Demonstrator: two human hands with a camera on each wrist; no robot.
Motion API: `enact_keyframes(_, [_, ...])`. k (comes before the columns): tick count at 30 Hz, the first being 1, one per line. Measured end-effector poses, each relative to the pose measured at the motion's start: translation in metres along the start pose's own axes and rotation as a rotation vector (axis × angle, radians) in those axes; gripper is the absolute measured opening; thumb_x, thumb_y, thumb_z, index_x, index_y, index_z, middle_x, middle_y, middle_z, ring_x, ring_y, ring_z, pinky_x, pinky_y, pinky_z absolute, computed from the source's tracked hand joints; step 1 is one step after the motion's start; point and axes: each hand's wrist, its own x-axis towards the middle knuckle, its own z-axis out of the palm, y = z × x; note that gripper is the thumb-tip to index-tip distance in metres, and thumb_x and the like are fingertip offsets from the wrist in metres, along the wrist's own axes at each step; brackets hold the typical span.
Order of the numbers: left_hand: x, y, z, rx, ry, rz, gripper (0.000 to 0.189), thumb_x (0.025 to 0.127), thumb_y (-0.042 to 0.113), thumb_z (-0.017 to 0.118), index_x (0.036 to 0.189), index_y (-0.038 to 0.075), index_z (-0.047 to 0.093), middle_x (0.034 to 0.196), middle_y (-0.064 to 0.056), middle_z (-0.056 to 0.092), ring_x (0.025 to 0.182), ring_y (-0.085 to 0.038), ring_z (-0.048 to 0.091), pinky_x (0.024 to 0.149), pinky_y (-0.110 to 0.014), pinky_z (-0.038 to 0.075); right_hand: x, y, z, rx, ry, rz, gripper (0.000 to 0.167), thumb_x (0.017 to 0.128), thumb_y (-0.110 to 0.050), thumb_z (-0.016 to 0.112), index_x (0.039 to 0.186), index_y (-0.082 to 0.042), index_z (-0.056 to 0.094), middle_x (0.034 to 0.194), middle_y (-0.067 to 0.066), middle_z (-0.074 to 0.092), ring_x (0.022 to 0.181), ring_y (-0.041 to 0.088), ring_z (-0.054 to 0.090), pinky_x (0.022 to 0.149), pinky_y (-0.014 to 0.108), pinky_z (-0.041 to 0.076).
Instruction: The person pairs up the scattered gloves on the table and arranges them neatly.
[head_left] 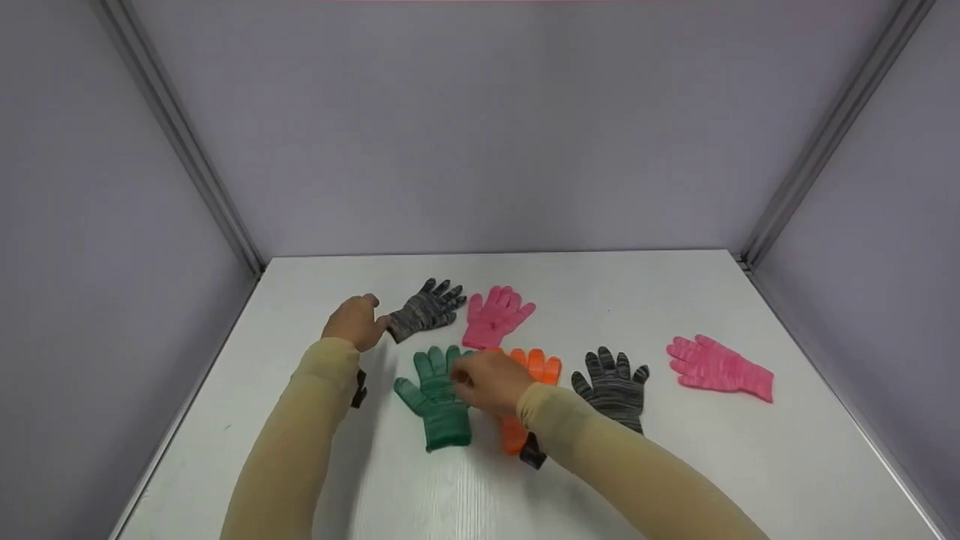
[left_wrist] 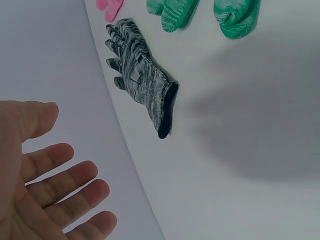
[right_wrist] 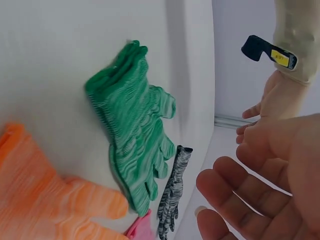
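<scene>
My left hand (head_left: 354,322) is beside the cuff of a dark grey mottled glove (head_left: 427,309) at the back left. Its fingers are spread and relaxed in the left wrist view, with nothing in them. Over the green glove (head_left: 439,405) and the orange glove (head_left: 537,365) hovers my right hand (head_left: 491,381), fingers loosely bent and holding nothing. It hides part of both gloves in the head view. The right wrist view shows the green glove (right_wrist: 135,130) lying flat, its cuff away from the hand.
Behind the orange glove lies a pink glove (head_left: 496,316). To the right are a second dark grey glove (head_left: 616,386), partly covered by the right sleeve, and another pink glove (head_left: 720,366). Grey panels (head_left: 480,127) enclose the white table (head_left: 750,457) at the back and sides.
</scene>
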Motion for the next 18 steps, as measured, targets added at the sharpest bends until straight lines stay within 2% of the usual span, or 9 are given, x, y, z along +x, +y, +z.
enact_keyframes(7, [0.024, -0.012, 0.016, -0.007, -0.031, -0.049, 0.051, 0.097, 0.026, 0.054, 0.134, -0.009, 0.046, 0.129, -0.030, 0.052, 0.122, -0.044, 0.048, 0.100, -0.052, 0.039, 0.036, 0.000, 0.004, 0.072, -0.012, 0.051, 0.022, 0.094, -0.029, 0.059, 0.111, -0.018, 0.069, 0.092, -0.008, 0.063, 0.083, 0.010, 0.056, 0.074, 0.026, 0.051])
enact_keyframes(13, [0.043, -0.022, 0.036, -0.008, -0.048, -0.091, 0.055, 0.098, 0.029, 0.054, 0.135, -0.010, 0.044, 0.130, -0.030, 0.051, 0.121, -0.044, 0.049, 0.099, -0.052, 0.040, 0.061, 0.004, 0.008, 0.138, -0.010, 0.080, 0.024, 0.095, -0.026, 0.058, 0.112, -0.014, 0.070, 0.091, -0.007, 0.065, 0.080, 0.010, 0.057, 0.074, 0.025, 0.051])
enact_keyframes(18, [0.049, -0.025, 0.040, -0.040, -0.065, -0.111, 0.057, 0.099, 0.029, 0.053, 0.139, -0.009, 0.040, 0.134, -0.031, 0.048, 0.124, -0.044, 0.046, 0.101, -0.053, 0.038, 0.074, 0.000, 0.009, 0.207, 0.035, 0.120, 0.021, 0.094, -0.027, 0.059, 0.107, -0.016, 0.071, 0.092, -0.007, 0.064, 0.082, 0.009, 0.057, 0.073, 0.026, 0.051])
